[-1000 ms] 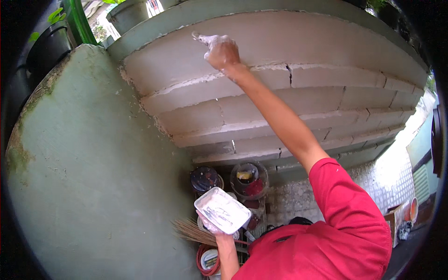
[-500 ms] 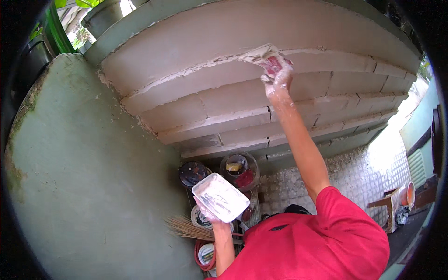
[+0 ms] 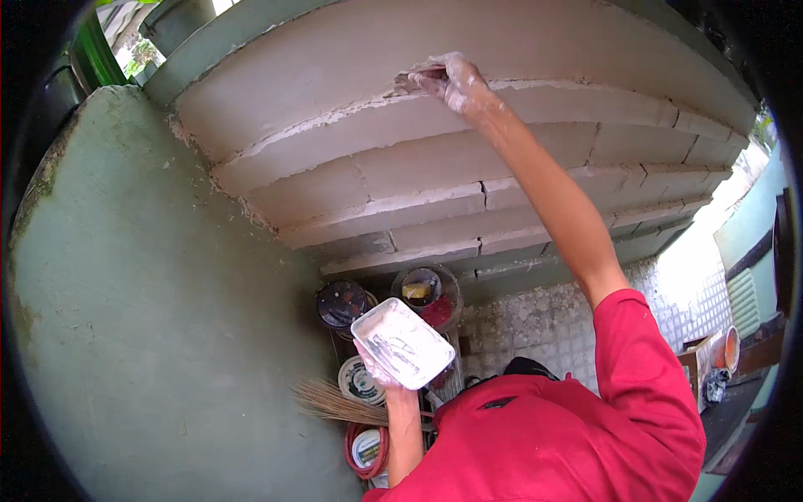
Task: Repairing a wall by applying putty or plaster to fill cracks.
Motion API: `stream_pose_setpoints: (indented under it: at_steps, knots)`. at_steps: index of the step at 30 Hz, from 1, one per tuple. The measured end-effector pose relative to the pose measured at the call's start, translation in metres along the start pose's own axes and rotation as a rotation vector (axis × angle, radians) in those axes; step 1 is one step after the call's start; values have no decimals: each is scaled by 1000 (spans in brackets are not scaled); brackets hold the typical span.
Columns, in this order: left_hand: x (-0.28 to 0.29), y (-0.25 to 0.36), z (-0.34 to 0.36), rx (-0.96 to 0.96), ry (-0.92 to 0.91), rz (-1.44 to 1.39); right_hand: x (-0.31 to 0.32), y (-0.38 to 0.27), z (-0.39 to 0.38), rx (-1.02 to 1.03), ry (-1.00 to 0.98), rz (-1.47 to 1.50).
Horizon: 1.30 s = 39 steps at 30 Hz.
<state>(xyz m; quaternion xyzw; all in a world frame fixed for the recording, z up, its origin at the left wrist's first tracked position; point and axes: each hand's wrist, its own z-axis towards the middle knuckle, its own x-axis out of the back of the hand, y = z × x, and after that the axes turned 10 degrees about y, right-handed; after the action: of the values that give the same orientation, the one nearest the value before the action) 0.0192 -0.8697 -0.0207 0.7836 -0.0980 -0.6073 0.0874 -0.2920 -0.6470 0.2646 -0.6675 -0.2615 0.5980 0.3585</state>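
Observation:
My right hand (image 3: 460,88), smeared with white paste, is raised high against the cream stepped wall (image 3: 351,50). Its fingers are closed round a spreading scraper (image 3: 414,80), mostly hidden, at the white-filled seam of the top ledge. My left hand (image 3: 376,368), also pasty, grips a white plastic tray (image 3: 401,341) low in the middle, beside the green side wall. The tray has smears of pale paste in it. Just behind it stand a dark round container (image 3: 339,301) and a tub (image 3: 447,297) with a yellow sponge and something red.
A green wall (image 3: 142,293) fills the left. Below are a twig broom (image 3: 326,397), a red hose coil (image 3: 351,452) and round lidded tubs. A tiled floor (image 3: 527,326) runs right toward a wooden item and orange bucket (image 3: 732,351). Plant pots (image 3: 171,29) stand on top.
My right hand moved down and right from a pointing pose, showing the red scraper half a second ago, then went left and up along the seam. The tray rose slightly. The view has shifted a little.

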Motion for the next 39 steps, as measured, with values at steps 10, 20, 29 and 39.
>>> stream_pose_setpoints:
  at_steps: [10, 20, 29, 39]
  knots:
    - [5, 17, -8, -114, 12, -23, -12, -17, 29, -97, 10, 114]
    - [14, 19, -26, -158, 21, -16, -28, -48, -18, 195, -142, -51]
    - [14, 16, -11, -158, 53, 18, 16, 8, -34, 45, -105, -92]
    - [-1, 22, -11, -158, -21, -26, -33, 16, -26, 228, -117, 25]
